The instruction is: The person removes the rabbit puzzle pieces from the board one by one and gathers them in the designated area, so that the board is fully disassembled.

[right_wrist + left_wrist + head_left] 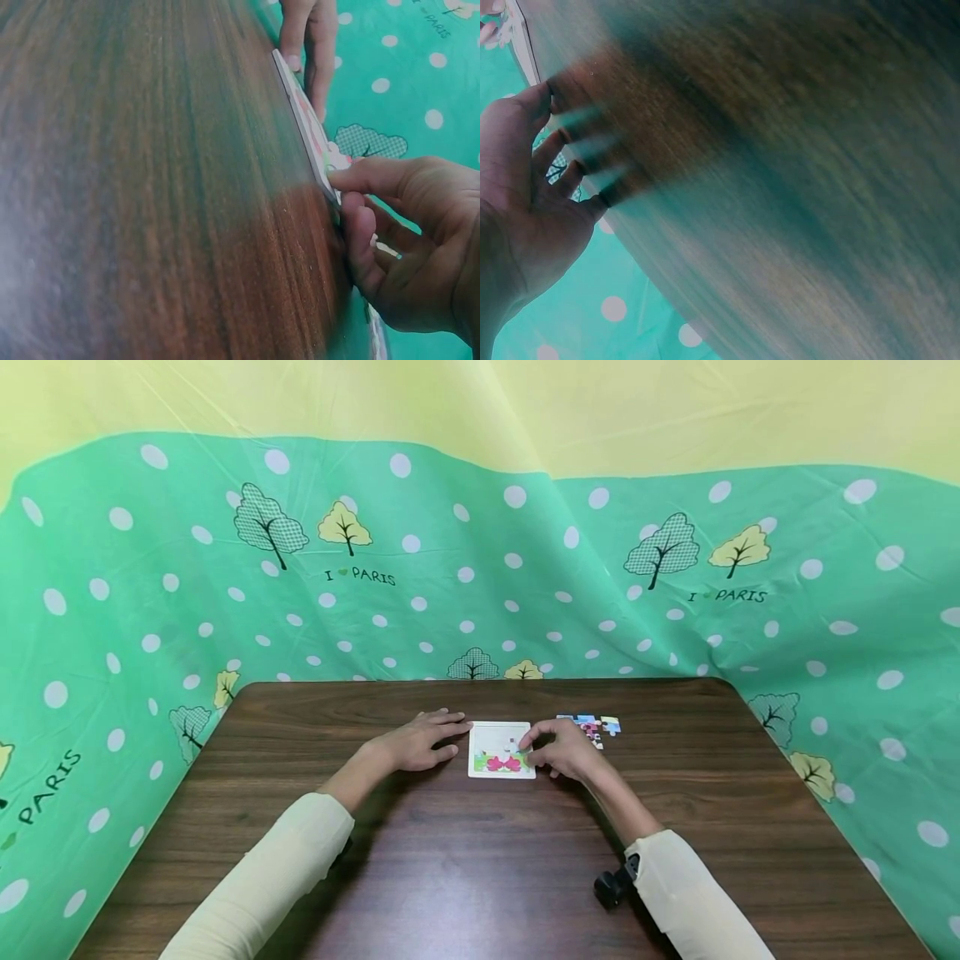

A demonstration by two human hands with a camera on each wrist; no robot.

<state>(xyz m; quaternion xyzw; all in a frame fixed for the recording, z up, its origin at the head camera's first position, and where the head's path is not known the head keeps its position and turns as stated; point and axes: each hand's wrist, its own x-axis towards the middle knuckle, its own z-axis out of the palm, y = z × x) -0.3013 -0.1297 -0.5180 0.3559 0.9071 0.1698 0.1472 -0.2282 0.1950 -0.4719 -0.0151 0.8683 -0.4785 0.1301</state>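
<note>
A small square jigsaw puzzle board [502,726] with a white frame lies on the table, its lower part filled with pink, green and white picture. My left hand [418,741] rests flat with fingers spread, fingertips at the board's left edge. My right hand [566,749] is over the board's right side, thumb and forefinger bent together at a puzzle piece [518,748] there, mostly hidden by the fingers. In the right wrist view, the thumb touches the end of the board [304,124]. Loose puzzle pieces [611,725] lie just beyond my right hand, partly covered by it.
The brown wooden table [450,868] extends around the board on every side. A green and yellow curtain [465,543] with trees and dots hangs behind its far edge. A black wrist camera [613,888] sticks out from my right sleeve.
</note>
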